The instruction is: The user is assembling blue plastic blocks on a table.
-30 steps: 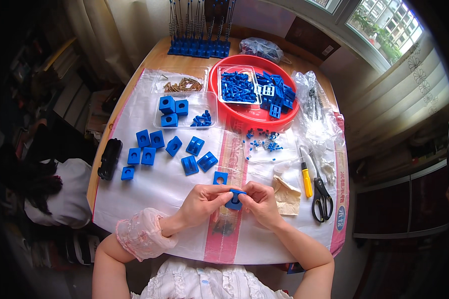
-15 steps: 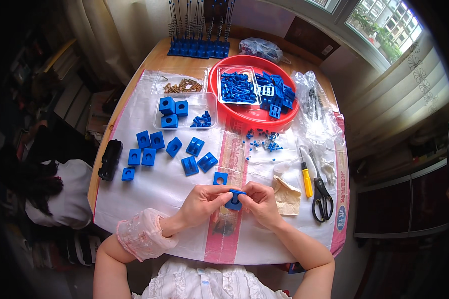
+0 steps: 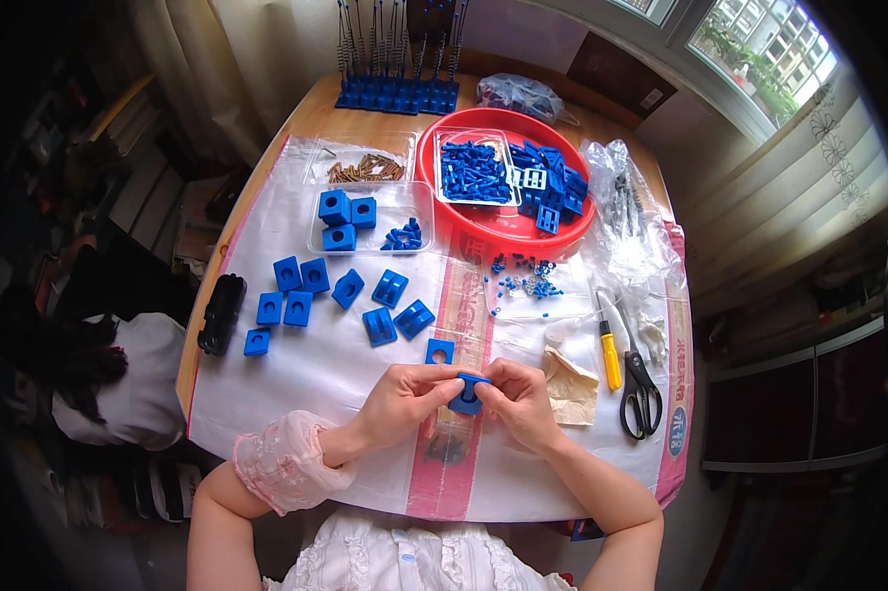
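Observation:
Between my two hands, above the front of the table, is a small blue plastic block (image 3: 469, 396) with a rounded slot. My left hand (image 3: 404, 402) pinches its left side with thumb and fingers. On its right side, my right hand (image 3: 516, 396) grips it the same way. Just beyond the fingers lies a blue square piece (image 3: 440, 352) with a round hole. Farther left, slotted blue blocks (image 3: 379, 326) and several square blue blocks (image 3: 297, 308) with holes rest on the white sheet. My fingers partly cover the held block.
A red basin (image 3: 427, 187) with blue parts stands at the back, beside a clear tray (image 3: 318, 242) of blocks and brass screws (image 3: 367, 168). Tiny parts (image 3: 537, 284) lie loose. At right are a yellow-handled screwdriver (image 3: 611, 362), black scissors (image 3: 642, 402) and brown paper (image 3: 570, 387). Someone sits at left.
The whole view has shifted slightly, moving the table's things a little to the right. Both hands keep hold of the blue block, with hardly any change in their grip.

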### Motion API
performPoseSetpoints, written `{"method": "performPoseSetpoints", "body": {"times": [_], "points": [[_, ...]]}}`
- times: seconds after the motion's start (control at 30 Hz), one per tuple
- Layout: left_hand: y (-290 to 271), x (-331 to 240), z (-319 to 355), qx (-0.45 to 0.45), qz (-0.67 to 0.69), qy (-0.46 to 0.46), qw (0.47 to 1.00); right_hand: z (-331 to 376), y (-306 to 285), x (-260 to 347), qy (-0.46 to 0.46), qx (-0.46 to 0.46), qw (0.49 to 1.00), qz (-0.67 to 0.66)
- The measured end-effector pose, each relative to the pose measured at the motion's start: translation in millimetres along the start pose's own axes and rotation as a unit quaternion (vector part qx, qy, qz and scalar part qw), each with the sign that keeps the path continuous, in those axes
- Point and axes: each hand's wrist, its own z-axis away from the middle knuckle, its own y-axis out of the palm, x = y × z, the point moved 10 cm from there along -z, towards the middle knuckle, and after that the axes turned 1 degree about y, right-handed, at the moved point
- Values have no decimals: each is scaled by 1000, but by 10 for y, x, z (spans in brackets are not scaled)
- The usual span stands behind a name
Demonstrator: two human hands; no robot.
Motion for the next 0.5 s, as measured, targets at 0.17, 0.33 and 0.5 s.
{"method": "performPoseSetpoints", "body": {"times": [0.17,0.33,0.5], "points": [[4,-12,2,1,-2,2,1000,2,-3,12,-1,-4,1000,0],[-1,4,-1,1,-1,1,1000,-4,-11,7,-7,-3,1000,8],[-2,3,-1,-3,4,4,1000,0,-12,-4,-5,-3,1000,10]]}}
